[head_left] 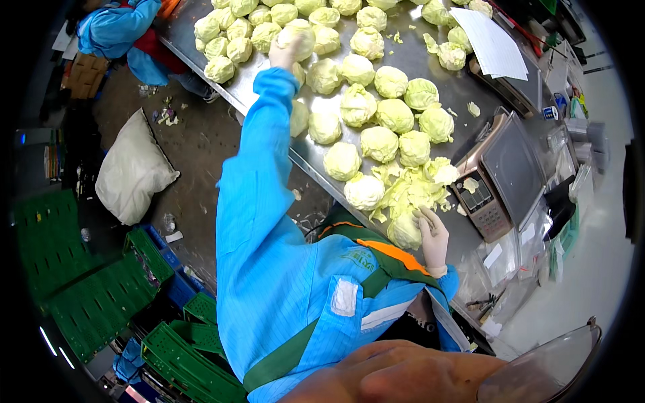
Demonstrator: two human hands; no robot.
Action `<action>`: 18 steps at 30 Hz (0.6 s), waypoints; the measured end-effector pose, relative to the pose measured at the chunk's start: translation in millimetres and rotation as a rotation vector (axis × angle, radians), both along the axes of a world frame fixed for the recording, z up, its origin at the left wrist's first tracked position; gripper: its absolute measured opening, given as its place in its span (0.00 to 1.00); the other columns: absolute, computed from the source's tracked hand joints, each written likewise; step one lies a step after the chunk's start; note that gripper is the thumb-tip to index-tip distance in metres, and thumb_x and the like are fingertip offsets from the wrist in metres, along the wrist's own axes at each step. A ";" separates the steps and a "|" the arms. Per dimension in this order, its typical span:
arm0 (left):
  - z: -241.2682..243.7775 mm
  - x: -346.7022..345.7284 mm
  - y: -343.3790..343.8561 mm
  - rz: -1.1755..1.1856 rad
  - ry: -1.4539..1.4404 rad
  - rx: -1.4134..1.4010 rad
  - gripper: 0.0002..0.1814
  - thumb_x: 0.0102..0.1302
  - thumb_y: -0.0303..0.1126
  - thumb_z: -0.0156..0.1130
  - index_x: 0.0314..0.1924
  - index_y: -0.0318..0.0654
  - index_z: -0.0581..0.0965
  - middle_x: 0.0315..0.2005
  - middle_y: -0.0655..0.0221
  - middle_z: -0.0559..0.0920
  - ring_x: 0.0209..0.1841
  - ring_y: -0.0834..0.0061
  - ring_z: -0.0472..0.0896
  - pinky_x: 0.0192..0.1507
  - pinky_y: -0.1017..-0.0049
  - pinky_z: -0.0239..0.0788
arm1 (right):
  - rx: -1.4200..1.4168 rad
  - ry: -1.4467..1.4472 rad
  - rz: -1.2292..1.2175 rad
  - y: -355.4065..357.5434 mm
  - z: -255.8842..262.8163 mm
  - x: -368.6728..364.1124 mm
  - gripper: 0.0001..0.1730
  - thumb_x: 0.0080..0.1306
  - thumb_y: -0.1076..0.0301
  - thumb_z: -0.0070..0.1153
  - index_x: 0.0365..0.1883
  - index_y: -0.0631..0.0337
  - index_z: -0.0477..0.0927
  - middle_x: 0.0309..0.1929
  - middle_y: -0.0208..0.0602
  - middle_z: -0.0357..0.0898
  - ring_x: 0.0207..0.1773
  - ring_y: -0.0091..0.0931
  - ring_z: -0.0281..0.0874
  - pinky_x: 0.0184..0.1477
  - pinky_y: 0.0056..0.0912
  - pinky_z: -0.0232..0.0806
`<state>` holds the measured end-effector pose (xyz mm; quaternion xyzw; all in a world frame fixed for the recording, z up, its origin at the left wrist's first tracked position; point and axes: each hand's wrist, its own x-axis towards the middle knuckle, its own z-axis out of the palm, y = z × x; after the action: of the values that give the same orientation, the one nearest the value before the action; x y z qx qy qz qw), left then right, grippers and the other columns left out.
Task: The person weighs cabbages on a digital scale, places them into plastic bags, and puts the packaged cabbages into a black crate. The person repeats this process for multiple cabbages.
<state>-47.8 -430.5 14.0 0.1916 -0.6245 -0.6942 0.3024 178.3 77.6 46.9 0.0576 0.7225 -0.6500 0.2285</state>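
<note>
My left arm reaches across the steel table. My gloved left hand point(284, 52) grips a pale green cabbage head point(301, 36) among many others. Close to my apron, my gloved right hand point(434, 234) has its bent fingers against the right side of another cabbage head point(404, 230) near the table's edge. Whether it grips that head I cannot tell. Loose cabbage leaves point(415, 189) are heaped just beyond this hand. A trimmed cabbage head point(364, 191) sits left of the leaves, with more heads spread behind it.
A digital scale point(514, 161) stands at the right, with clear plastic bags point(499, 257) beside it. White paper sheets point(491, 43) rest on another scale point(529, 83) behind. A co-worker's blue sleeve point(118, 25) shows top left. On the floor are a white sack point(133, 169) and green crates point(186, 365).
</note>
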 end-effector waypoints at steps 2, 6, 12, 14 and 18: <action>-0.4 13.3 -2.3 -0.318 0.204 0.583 0.50 0.61 0.68 0.65 0.71 0.39 0.64 0.64 0.54 0.74 0.64 0.53 0.74 0.65 0.49 0.68 | 0.022 0.000 0.018 -1.7 -3.8 -11.4 0.20 0.74 0.78 0.52 0.63 0.74 0.74 0.56 0.48 0.82 0.58 0.29 0.81 0.61 0.29 0.72; 18.1 33.6 46.2 -0.412 0.239 0.834 0.48 0.68 0.72 0.49 0.77 0.50 0.57 0.76 0.59 0.59 0.77 0.45 0.57 0.73 0.34 0.47 | 0.003 0.082 0.061 -14.1 -17.5 -38.5 0.21 0.76 0.76 0.51 0.64 0.74 0.73 0.56 0.47 0.82 0.57 0.30 0.81 0.60 0.29 0.72; 0.9 62.9 102.7 -0.630 0.245 0.968 0.47 0.68 0.66 0.56 0.77 0.49 0.57 0.75 0.58 0.61 0.76 0.45 0.59 0.72 0.36 0.50 | 0.039 0.203 0.276 -42.5 -2.3 -91.2 0.27 0.70 0.76 0.60 0.67 0.68 0.72 0.60 0.46 0.80 0.61 0.31 0.79 0.61 0.29 0.72; -13.5 63.6 108.7 -0.876 0.313 1.076 0.49 0.67 0.67 0.57 0.78 0.47 0.56 0.74 0.57 0.63 0.74 0.48 0.63 0.72 0.41 0.55 | -0.041 0.264 0.207 -64.7 19.8 -106.5 0.36 0.66 0.75 0.64 0.72 0.66 0.66 0.66 0.47 0.73 0.64 0.33 0.76 0.63 0.31 0.71; 8.9 83.8 169.7 -0.980 -0.050 0.835 0.51 0.68 0.67 0.57 0.78 0.43 0.54 0.73 0.55 0.64 0.73 0.54 0.66 0.71 0.50 0.62 | -0.239 0.341 0.117 -95.4 33.2 -140.7 0.53 0.56 0.71 0.73 0.77 0.62 0.56 0.73 0.47 0.63 0.68 0.35 0.71 0.67 0.35 0.68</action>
<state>36.0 -260.8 22.9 0.0017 -0.3238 -0.9317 -0.1647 37.5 -17.7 80.1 -0.1228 0.6705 -0.7171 0.1455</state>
